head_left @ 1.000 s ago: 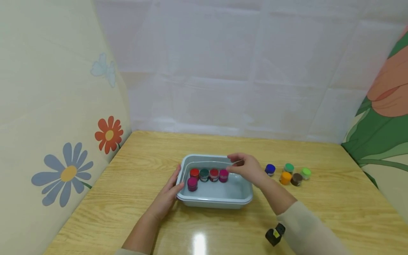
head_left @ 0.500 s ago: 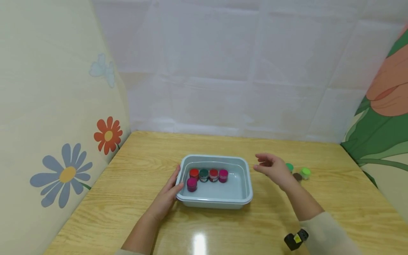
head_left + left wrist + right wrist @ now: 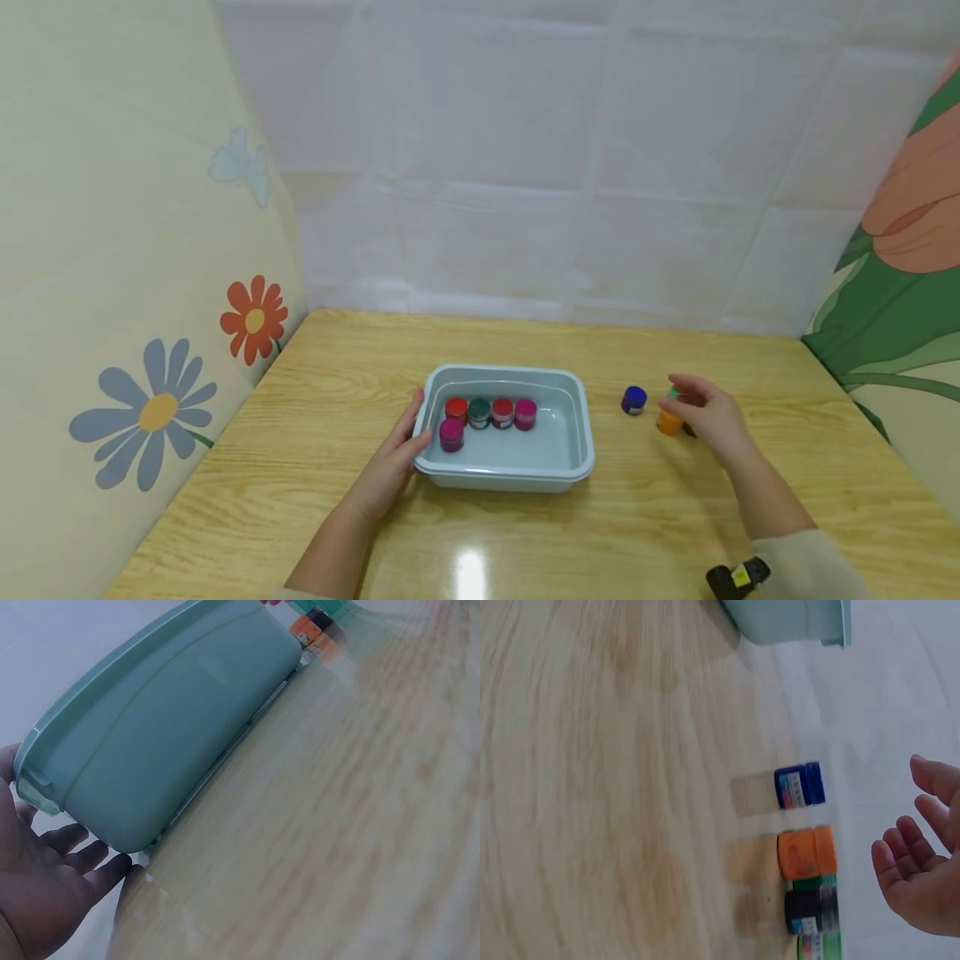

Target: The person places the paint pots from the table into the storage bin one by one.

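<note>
My left hand (image 3: 390, 458) holds the left end of a pale blue-grey plastic tub (image 3: 504, 481), thumb over the rim, fingers along the outside wall. Inside stand small paint jars: a row with a red jar (image 3: 456, 408), a dark green jar (image 3: 479, 413), a second red jar (image 3: 502, 412) and a magenta jar (image 3: 525, 414), plus another magenta jar (image 3: 452, 434) in front. My right hand (image 3: 708, 417) hovers over the loose jars, holding nothing. Near its fingertips is an orange jar (image 3: 669, 422); a blue jar (image 3: 633, 401) stands left of it. The hand partly covers the others.
In the right wrist view, a dark brown jar (image 3: 804, 911) and a light green jar (image 3: 821, 946) stand beyond the orange one, with a green jar (image 3: 807, 884) partly hidden behind. The wooden table (image 3: 570, 542) meets a white cloth backdrop (image 3: 510, 208).
My right hand has moved right, from over the tub's right end to above the loose jars, uncovering the blue jar. My left hand and the tub have stayed in place.
</note>
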The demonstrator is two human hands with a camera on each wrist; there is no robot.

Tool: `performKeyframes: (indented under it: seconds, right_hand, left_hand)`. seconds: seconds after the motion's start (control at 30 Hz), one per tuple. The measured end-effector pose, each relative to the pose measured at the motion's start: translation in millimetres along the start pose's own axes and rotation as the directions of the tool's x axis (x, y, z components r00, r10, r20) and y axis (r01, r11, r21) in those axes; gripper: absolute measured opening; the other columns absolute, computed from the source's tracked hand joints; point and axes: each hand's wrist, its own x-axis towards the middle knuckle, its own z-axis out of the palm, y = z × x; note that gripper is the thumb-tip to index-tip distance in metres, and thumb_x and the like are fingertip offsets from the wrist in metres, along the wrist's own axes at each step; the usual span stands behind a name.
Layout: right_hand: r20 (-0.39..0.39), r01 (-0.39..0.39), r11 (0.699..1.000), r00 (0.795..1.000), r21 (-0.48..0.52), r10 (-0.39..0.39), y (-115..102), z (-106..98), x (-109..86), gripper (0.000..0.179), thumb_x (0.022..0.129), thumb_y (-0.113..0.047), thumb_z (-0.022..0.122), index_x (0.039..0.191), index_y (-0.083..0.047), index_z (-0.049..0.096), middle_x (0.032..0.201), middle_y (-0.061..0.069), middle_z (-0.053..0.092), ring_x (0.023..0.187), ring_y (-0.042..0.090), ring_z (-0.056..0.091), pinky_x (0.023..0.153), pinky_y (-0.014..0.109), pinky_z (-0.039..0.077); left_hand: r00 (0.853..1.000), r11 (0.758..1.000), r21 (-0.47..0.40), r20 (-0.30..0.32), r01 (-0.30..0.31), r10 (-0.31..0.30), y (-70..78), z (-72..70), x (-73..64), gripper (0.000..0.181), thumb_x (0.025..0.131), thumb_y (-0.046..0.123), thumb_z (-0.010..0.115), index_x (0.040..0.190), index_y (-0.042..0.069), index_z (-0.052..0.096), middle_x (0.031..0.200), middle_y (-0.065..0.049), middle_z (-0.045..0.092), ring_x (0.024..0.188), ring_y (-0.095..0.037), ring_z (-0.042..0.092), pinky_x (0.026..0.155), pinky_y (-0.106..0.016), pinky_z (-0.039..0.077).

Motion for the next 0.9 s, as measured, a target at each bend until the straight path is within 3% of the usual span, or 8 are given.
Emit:
performKeyframes:
  seconds: [0.07,0.23,0.57,0.9]
  right_hand:
    - [-0.011,-0.028,1.0,1.0,-0.003,0.028,6,-4,-0.6,0.068,0.096,-0.035,0.062,0.15,-0.002,0.036,0.146,0.026,0.041,0.13,0.036,0.043,0.093,0.022,0.048]
    - [-0.039,-0.088,0.996,0.995,-0.007,0.087,21,-10,-1.5,0.071,0.096,-0.037,0.061,0.151,-0.003,0.033,0.153,0.027,0.031,0.136,0.042,0.035,0.108,0.051,0.04]
    - [-0.048,-0.122,0.993,0.991,0.004,0.122,40,-16,-2.2,0.074,0.097,-0.036,0.059,0.153,-0.002,0.026,0.157,0.03,0.021,0.144,0.047,0.024,0.114,0.056,0.033]
    - [-0.045,-0.132,0.99,0.991,-0.044,0.13,55,-17,0.2,0.075,0.097,-0.038,0.058,0.152,0.002,0.027,0.152,0.032,0.03,0.138,0.046,0.033,0.112,0.054,0.035]
  left_hand:
    - [1.0,1.0,-0.002,0.0,-0.002,0.002,0.1,0.3,-0.6,0.066,0.102,0.025,0.043,0.159,0.025,0.01,0.167,-0.002,-0.003,0.153,-0.033,-0.008,0.12,-0.056,0.011]
    - [1.0,1.0,-0.005,0.002,-0.011,0.011,1.1,1.4,-2.2,0.066,0.103,0.025,0.043,0.159,0.024,0.01,0.167,-0.004,-0.003,0.153,-0.034,-0.007,0.12,-0.056,0.011]
    - [1.0,1.0,-0.008,-0.001,-0.012,0.012,2.6,1.7,-2.6,0.066,0.102,0.025,0.044,0.159,0.025,0.01,0.167,-0.004,-0.003,0.153,-0.034,-0.007,0.12,-0.056,0.011]
    - [1.0,1.0,-0.001,-0.002,-0.009,0.009,2.9,1.0,-2.9,0.065,0.103,0.025,0.043,0.159,0.025,0.01,0.167,-0.004,-0.003,0.153,-0.034,-0.008,0.119,-0.058,0.011]
